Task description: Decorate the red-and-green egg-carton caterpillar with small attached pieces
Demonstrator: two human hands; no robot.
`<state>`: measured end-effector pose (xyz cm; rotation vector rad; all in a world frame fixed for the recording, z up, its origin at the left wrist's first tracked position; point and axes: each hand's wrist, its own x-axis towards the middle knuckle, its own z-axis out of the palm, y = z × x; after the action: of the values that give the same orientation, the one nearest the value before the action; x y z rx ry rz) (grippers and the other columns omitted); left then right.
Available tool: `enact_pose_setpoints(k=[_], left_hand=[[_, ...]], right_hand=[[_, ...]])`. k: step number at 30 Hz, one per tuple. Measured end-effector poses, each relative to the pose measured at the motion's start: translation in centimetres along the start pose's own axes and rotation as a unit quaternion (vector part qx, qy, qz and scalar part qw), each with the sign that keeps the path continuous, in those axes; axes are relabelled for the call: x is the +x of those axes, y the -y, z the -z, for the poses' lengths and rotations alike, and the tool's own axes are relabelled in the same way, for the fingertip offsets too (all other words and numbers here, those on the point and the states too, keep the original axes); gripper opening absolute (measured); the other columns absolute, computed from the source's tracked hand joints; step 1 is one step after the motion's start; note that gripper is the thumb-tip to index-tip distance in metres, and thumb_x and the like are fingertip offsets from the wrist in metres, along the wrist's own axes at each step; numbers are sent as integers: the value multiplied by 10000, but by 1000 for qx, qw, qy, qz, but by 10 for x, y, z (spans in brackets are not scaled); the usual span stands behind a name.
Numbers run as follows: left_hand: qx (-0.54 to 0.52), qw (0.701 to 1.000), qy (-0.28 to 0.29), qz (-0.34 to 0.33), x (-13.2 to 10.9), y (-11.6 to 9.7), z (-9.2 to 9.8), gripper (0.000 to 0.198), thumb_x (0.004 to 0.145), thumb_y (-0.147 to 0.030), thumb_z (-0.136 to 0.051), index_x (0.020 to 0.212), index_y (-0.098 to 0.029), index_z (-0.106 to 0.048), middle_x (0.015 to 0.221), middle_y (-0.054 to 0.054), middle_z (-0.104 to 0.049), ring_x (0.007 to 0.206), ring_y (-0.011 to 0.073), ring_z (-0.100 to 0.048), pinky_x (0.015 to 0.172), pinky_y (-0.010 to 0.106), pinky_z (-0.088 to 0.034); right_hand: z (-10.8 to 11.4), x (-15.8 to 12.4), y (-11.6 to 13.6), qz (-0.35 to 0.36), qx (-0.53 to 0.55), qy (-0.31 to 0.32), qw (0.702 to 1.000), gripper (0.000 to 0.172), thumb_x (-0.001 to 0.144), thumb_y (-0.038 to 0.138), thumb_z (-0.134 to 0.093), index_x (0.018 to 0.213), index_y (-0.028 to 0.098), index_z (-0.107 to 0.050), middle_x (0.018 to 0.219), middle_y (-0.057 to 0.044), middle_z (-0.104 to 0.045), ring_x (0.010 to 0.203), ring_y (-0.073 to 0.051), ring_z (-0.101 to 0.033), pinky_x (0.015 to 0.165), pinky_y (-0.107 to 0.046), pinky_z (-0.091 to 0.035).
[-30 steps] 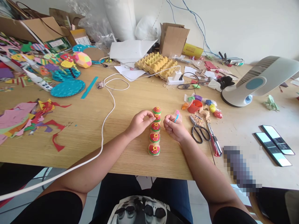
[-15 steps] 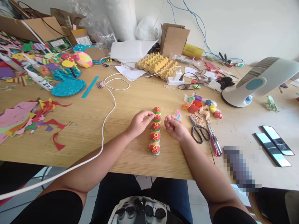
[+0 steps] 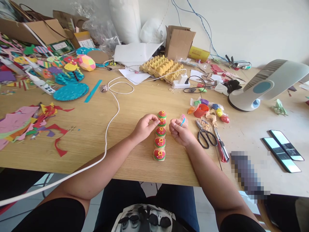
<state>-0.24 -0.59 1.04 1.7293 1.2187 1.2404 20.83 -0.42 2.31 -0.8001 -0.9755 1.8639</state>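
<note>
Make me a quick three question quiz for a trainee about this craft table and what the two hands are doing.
1. How many red-topped, green-rimmed round craft pieces stand in the row between the hands?
2. True or false: the black-handled scissors lie on the left hand's side of the row.
3. The right hand holds: A) a small pink piece with a blue stripe; B) the white cable; C) the yellow egg tray.

Key: 1. Five. 2. False, they lie beside the right hand. 3. A.

Red-topped, seemingly green-rimmed painted cups (image 3: pixel 160 135)
</note>
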Motion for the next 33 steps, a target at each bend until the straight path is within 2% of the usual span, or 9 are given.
enact_pose_setpoints(k=[3, 7, 13, 20, 25, 33], left_hand=[[0, 1000, 9, 6, 0, -3, 0, 198, 915, -398, -654, 883, -203, -647, 941, 29, -704, 929, 188, -648, 939, 329, -486], [7, 1000, 15, 7, -1, -4, 1, 187, 911, -392, -662, 881, -208, -680, 963, 33, -725, 945, 199, -663, 958, 347, -486], [14, 1000, 15, -2, -1, -1, 1, 182, 927, -379, -648, 951, -210, -712, 1026, 46, -743, 1014, 211, -675, 989, 355, -483], [12, 1000, 16, -1, 0, -3, 1, 214, 913, -416, -654, 877, -206, -673, 960, 36, -730, 945, 199, -669, 948, 338, -499], [13, 1000, 27, 5, 0, -4, 1, 273, 952, -455, -578, 882, -207, -671, 938, 47, -732, 925, 207, -673, 909, 343, -512], [20, 1000, 20, 6, -1, -7, 2, 188, 868, -396, -712, 840, -212, -684, 933, 24, -732, 920, 199, -661, 947, 345, -499]], right_hand=[[1, 0, -1, 7, 1, 1, 1000, 408, 675, 409, -902, 759, 179, -575, 601, 57, -421, 540, -60, -282, 470, -199, -147], [3, 2, -2, 0, -1, -14, 1000, 406, 664, 425, -905, 754, 171, -601, 593, 54, -437, 530, -55, -279, 468, -198, -151], [4, 3, -3, -7, -13, -23, 1000, 406, 659, 427, -897, 855, 169, -652, 604, 54, -445, 523, -59, -282, 453, -200, -147], [7, 2, -3, -6, -9, -25, 1000, 433, 702, 509, -847, 709, 182, -563, 551, 66, -392, 492, -55, -244, 447, -203, -118], [6, 2, -1, -26, -12, -8, 1000, 529, 773, 575, -761, 596, 195, -439, 507, 67, -336, 465, -58, -226, 430, -216, -103], [3, 2, -2, -7, -16, -16, 1000, 393, 676, 420, -887, 832, 178, -620, 577, 79, -391, 507, -54, -274, 461, -203, -145]])
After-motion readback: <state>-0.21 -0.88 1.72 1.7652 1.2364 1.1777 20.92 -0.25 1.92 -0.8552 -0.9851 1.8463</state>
